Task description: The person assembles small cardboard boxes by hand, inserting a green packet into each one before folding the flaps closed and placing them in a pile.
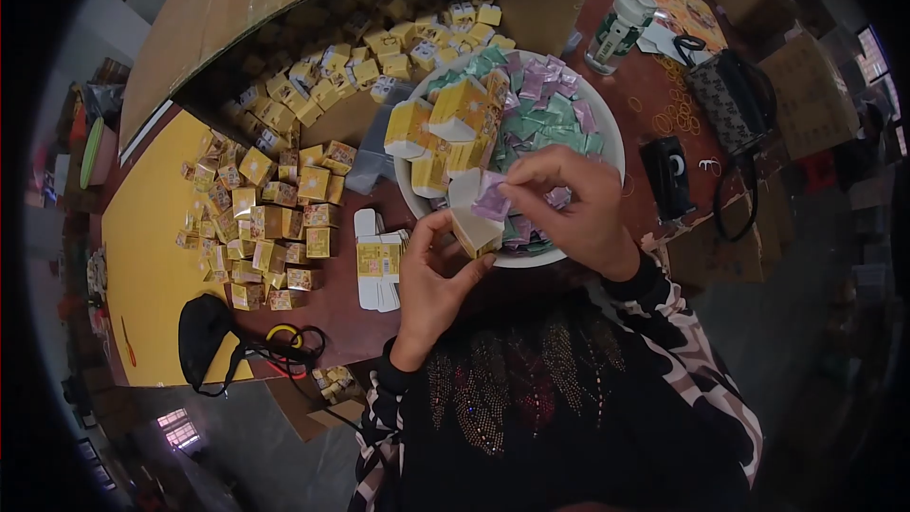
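My left hand [434,286] holds a small yellow box [472,228] with its white flaps open, in front of the white basin [616,133]. Between the thumb and forefinger of my right hand [573,199] is a purple sachet [490,197], at the mouth of that box. The basin is filled with green sachets [545,128] and purple sachets [542,76]. Several larger yellow boxes [462,112] rest on its left side. Flat, unfolded boxes [379,261] lie in a stack left of my left hand.
Many small yellow boxes [270,218] are heaped on the left. Behind them a large cardboard carton [227,28] holds more. A black pouch [204,337] lies at the front left. A cup [621,30], rubber bands [675,109] and a patterned bag [730,100] are on the right.
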The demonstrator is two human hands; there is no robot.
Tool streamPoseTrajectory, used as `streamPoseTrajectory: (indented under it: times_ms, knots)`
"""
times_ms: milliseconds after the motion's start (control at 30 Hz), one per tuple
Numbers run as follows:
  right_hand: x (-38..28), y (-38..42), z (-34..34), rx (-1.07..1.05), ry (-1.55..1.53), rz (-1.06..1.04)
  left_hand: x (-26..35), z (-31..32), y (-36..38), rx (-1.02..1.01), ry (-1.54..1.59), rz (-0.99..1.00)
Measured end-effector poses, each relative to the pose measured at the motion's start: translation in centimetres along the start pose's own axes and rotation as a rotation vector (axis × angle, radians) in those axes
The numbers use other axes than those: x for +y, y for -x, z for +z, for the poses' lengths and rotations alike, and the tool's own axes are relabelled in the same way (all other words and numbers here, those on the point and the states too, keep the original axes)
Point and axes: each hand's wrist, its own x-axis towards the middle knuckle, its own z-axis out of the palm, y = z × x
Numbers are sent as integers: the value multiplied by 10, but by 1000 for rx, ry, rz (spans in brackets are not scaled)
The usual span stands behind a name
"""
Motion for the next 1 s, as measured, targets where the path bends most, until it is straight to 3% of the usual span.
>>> streamPoseTrajectory:
  times_ms: [33, 267, 333, 467, 533, 567, 633, 733, 800, 1000]
  knots:
    - [0, 0, 5, -10, 116, -127, 1, 1, 0, 17, -10, 4]
    - [-4, -7, 5, -246, 231, -29, -5, 1, 3, 89, -107, 89]
    - [-3, -10, 4, -315, 372, -42, -7, 0, 1, 51, -346, 245]
    - [0, -10, -5, -433, 554, -180, 0, 4, 4, 50, -195, 175]
    - [-5, -19, -21, -512, 225, 7, -4, -1, 3, -2, -130, 255]
    - [-1, -20, -25, -517, 223, 5, -2, -1, 3, 4, -130, 256]
    - [13, -14, -29, -359, -167, -21, 4, -1, 3, -71, 41, 252]
    - [30, 3, -8, -448, -91, -114, 3, -3, 3, -149, 102, 236]
    - [34, 13, 1, -476, -186, -15, -3, -4, 1, -182, 133, 210]
    - [46, 18, 9, -359, -52, -235, -5, -3, 4, -184, 152, 213]
